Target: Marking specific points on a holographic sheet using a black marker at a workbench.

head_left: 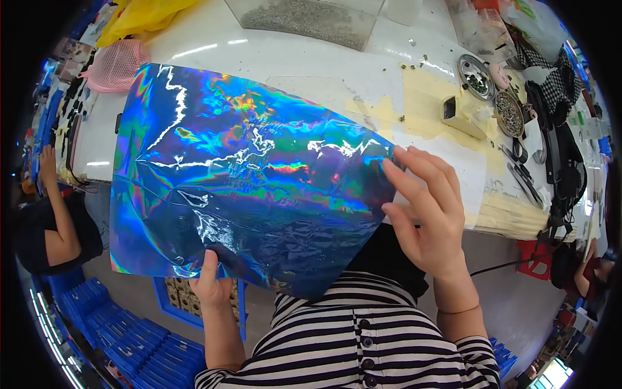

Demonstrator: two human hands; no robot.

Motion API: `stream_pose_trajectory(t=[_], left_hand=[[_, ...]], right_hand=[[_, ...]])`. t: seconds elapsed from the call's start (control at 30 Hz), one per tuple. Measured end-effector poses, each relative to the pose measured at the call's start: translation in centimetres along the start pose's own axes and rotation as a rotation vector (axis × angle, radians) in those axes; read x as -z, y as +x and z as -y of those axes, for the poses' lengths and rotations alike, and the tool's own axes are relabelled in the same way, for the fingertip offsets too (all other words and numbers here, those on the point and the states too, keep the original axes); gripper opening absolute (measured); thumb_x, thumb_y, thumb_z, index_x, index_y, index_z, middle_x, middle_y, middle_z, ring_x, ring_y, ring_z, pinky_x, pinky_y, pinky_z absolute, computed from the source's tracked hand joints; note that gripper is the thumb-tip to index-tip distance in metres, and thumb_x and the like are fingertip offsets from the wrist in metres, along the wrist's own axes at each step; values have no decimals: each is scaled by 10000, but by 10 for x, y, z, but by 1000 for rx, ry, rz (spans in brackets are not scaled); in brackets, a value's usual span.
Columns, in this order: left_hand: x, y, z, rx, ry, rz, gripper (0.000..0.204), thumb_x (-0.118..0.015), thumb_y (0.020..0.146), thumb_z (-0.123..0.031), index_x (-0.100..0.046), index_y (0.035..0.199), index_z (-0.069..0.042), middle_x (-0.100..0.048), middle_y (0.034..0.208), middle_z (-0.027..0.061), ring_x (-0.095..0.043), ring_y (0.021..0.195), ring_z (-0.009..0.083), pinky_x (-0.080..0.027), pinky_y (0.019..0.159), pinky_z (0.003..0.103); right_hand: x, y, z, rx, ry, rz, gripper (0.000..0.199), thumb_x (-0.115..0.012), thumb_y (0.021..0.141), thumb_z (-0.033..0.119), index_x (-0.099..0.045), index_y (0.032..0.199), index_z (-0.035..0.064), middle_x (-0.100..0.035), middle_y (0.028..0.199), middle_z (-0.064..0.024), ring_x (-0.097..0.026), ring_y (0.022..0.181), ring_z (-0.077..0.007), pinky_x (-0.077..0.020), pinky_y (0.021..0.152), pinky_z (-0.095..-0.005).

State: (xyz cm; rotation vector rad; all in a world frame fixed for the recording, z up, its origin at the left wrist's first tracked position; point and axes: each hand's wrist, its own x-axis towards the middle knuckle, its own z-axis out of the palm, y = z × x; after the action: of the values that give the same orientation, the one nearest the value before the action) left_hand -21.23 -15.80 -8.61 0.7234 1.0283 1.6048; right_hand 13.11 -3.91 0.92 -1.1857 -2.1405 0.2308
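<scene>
A large sheet of shiny holographic film [259,175], blue with rainbow patches and creases, spreads over the table's near edge and in front of my body. My left hand [212,288] grips its near edge, thumb on top and the other fingers hidden beneath. At the sheet's right edge, my right hand [431,217] has its fingers apart and curved. Its fingertips and thumb tip meet the film's edge without visibly pinching it.
On the white table [311,55] are a clear tray of small grey pieces [311,23], a pink mesh basket [118,65], a round metal dish [478,76], a bowl of beads [508,113] and tweezers [523,181]. Blue trays [129,343] stand lower left; another person's arm [59,207] shows far left.
</scene>
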Motion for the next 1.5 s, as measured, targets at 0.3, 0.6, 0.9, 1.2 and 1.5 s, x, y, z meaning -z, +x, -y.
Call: stream_pose_trajectory(t=[0.3,0.6,0.9,1.2,1.5], left_hand=[[15,9,-2,-26,125,-185,270,-570,985,-13,-614,1249,21,-695,1150,137,-697,974,246,-575,834,388],[19,17,-18,-16,178,-135,396,-614,925,43,-579,1320,26,-645,1264,141,-647,1126,253,-523,961,398],[24,23,-29,3,262,-151,462,-597,924,59,-535,1379,22,-617,1322,145,-626,1176,261,-487,1019,409],[22,25,-29,27,212,-114,478,-599,923,51,-524,1394,17,-618,1321,140,-621,1178,258,-487,1020,416],[33,21,-30,-63,160,-39,487,-618,908,39,-529,1386,23,-627,1300,144,-630,1152,268,-490,1013,422]], right_hand=[[4,3,-8,24,-15,11,403,-809,744,106,-727,1139,92,-683,1142,-82,-607,1073,-319,-499,910,-421],[2,-22,-6,61,-127,116,405,-832,727,183,-744,1121,155,-668,1238,-42,-597,1138,-281,-484,977,-489],[1,-24,-8,68,-126,100,425,-838,705,178,-754,1121,160,-682,1221,-34,-608,1119,-277,-494,976,-479],[1,-23,-9,59,-96,102,433,-844,694,165,-754,1118,158,-687,1213,-37,-611,1112,-279,-500,966,-476],[1,-23,-9,62,-89,93,423,-842,699,153,-752,1113,157,-687,1210,-39,-612,1104,-279,-502,955,-478]])
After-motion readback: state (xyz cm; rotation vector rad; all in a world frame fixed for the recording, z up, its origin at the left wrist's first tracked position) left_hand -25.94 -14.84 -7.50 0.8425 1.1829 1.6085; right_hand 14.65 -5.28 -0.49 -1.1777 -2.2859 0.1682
